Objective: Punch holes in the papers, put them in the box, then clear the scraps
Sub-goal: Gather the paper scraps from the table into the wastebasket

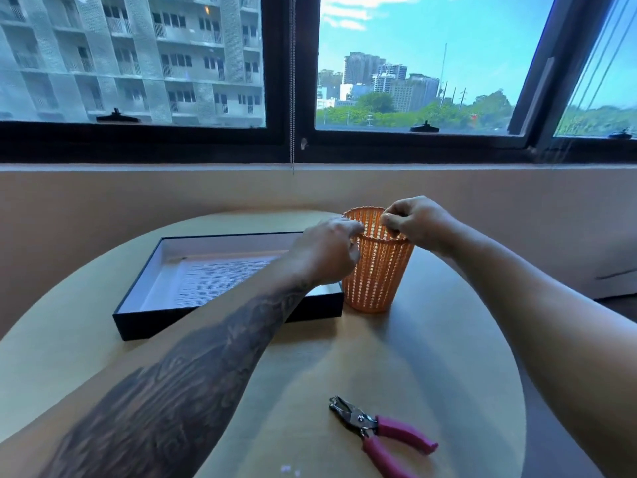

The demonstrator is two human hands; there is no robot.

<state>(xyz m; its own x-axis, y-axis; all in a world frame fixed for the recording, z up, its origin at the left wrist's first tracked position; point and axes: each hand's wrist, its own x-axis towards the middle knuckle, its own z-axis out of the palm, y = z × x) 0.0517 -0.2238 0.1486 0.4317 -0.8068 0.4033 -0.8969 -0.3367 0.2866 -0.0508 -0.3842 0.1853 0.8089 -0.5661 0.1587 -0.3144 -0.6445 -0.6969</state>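
Both hands meet over the orange perforated plastic bin (377,267), seemingly to drop scraps inside; the left hand (327,251) is curled at its rim, the right hand (415,222) pinched shut, on what I cannot tell. The printed papers (220,274) already lie in the shallow black box (220,320) on the round tan table (310,374); the pink-handled hole punch (381,429) rests set aside near the body, and a few pale scraps (286,469) remain at the table's near edge.

On the table (103,339), papers (213,277) lie in the box (224,317); the basket (375,270) stands just right of it, the punch (379,432) nearer.

Round tan table (431,357) against a beige wall (138,201) below dark-framed windows (300,143), bead blind cord (293,98) hanging at the centre mullion; daylight outside, grey apartment block (138,56) left, trees, towers, blue sky right.
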